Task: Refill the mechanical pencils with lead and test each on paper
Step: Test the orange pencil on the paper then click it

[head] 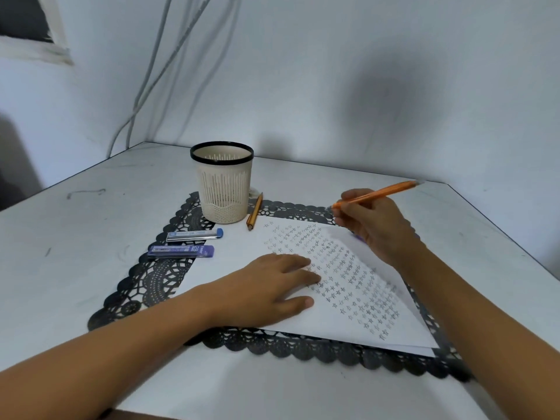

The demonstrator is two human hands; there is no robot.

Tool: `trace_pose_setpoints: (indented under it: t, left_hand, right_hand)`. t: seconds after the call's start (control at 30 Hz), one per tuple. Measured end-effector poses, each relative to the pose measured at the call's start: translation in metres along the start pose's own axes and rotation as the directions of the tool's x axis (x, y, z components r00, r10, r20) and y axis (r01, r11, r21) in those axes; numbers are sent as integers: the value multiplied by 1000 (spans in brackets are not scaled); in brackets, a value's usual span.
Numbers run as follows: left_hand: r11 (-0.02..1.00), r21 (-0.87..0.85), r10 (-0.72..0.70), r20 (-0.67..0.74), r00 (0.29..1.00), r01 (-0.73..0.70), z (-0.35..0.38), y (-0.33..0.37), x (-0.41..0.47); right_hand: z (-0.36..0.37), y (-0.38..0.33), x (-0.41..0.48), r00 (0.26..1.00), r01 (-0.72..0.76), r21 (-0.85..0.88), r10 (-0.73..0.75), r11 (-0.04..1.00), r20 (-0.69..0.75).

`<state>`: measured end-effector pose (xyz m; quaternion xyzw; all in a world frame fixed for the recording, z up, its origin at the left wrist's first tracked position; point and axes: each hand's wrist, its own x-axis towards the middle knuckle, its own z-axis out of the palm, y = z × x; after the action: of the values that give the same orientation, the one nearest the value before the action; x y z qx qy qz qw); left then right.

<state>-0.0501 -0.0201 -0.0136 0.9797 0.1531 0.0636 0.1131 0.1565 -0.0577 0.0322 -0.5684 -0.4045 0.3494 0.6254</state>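
Head view: right hand (374,225) grips orange mechanical pencil (375,194), left hand (272,286) flat on white paper sheet (303,322); hard pressing could snap lead.

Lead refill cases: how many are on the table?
2. The blue-capped lead case lies near the pencil cup, at the paper's left edge; the purple lead case lies just nearer the person. The cup could hide more.

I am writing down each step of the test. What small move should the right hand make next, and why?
Probably lower the orange pencil tip onto the paper: the right hand grips it with the tip near the sheet's far edge, while the left hand lies flat on it.
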Motion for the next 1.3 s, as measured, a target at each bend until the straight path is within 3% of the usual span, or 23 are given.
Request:
trace_pose_setpoints:
  t: [0.23, 0.47, 0.9, 1.03, 1.3]
  left_hand:
    - [1000, -14, 20, -18, 1000, -20, 1, -3, 0]
    - [1000, 3, 26, -20, 999, -26, 1, -3, 0]
    - [1000, -2, 11, -16, 1000, -11, 1, -2, 0]
    - [1000, -8, 18, -27, 999, -18, 1, -2, -1]
    - [1000, -13, 11, -23, 1000, -11, 0, -1, 0]
  right_hand:
    - [5, 24, 19, 994, 72, -358, -99, 931, -57]
    - [4, 36, 22, 994, 18, -257, -44, 966, -99]
    - [4, 41, 23, 987, 50, -408, -107, 912, -118]
    - [3, 43, 26, 982, 61, -522, -146, 851, -123]
    - [3, 44, 25, 984, 60, -453, -128, 890, -121]
